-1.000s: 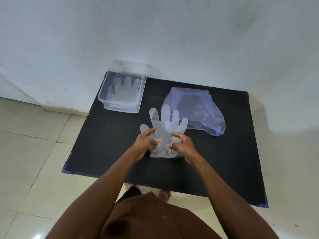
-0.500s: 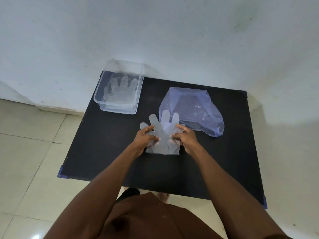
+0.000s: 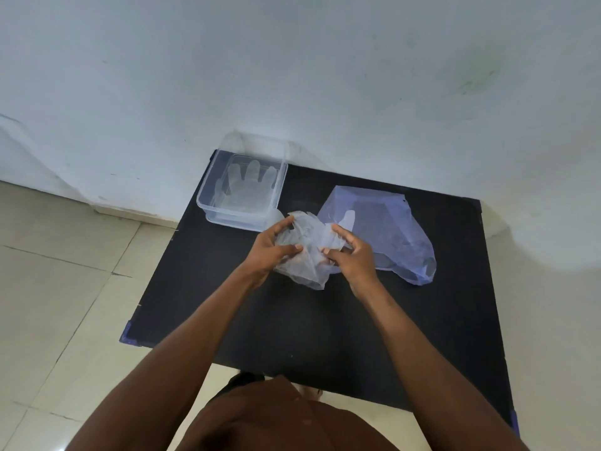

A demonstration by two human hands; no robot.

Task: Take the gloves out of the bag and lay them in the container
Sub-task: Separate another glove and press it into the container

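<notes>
A translucent plastic glove (image 3: pixel 307 252) is lifted off the black table (image 3: pixel 325 320), crumpled between both hands. My left hand (image 3: pixel 271 247) grips its left side and my right hand (image 3: pixel 353 255) grips its right side. One glove finger (image 3: pixel 348 219) sticks up in front of the bag. The bluish plastic bag (image 3: pixel 387 232) lies flat to the right of my hands. The clear container (image 3: pixel 242 193) stands at the table's far left corner with a glove (image 3: pixel 248 187) lying flat inside it.
The table stands against a white wall (image 3: pixel 292 76). Beige floor tiles (image 3: pixel 65 271) lie to the left. The table's left edge is close to the container.
The glove lay spread flat on the table under both hands; now it is raised and bunched up, and the hands have shifted toward the container.
</notes>
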